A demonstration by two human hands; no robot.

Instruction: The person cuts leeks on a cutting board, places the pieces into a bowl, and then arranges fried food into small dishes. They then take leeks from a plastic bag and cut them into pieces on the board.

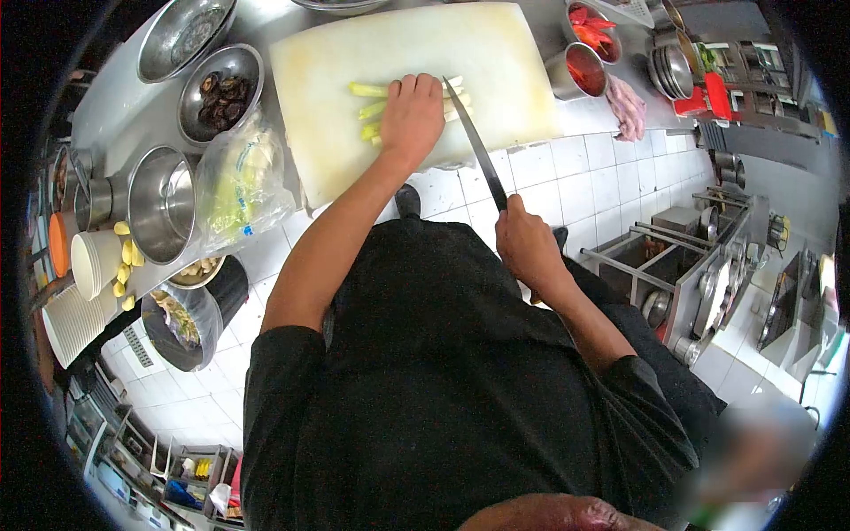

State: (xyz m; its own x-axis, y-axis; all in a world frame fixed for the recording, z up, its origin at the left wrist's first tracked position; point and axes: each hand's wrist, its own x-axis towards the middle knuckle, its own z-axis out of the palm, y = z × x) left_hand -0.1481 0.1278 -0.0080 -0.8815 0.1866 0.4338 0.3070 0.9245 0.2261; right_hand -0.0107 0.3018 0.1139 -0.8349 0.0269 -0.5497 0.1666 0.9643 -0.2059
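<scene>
On the white cutting board [328,66] lie several pale green stalks [370,111], side by side. My left hand [414,113] presses down over their middle, fingers together and curled, so that part of them is hidden. A long knife [476,146] is in my right hand [524,234], whose fingers are wrapped round its handle. The blade points up and to the left, and its tip is beside the whitish right ends of the stalks, near my left fingertips.
Left of the board are a bowl of dark mushrooms [223,96], an empty metal bowl [163,203] and a plastic bag of vegetables [241,181]. Right of it stand metal containers with red contents [586,73] and a pinkish cloth [627,108]. A blurred person [757,460] is at lower right.
</scene>
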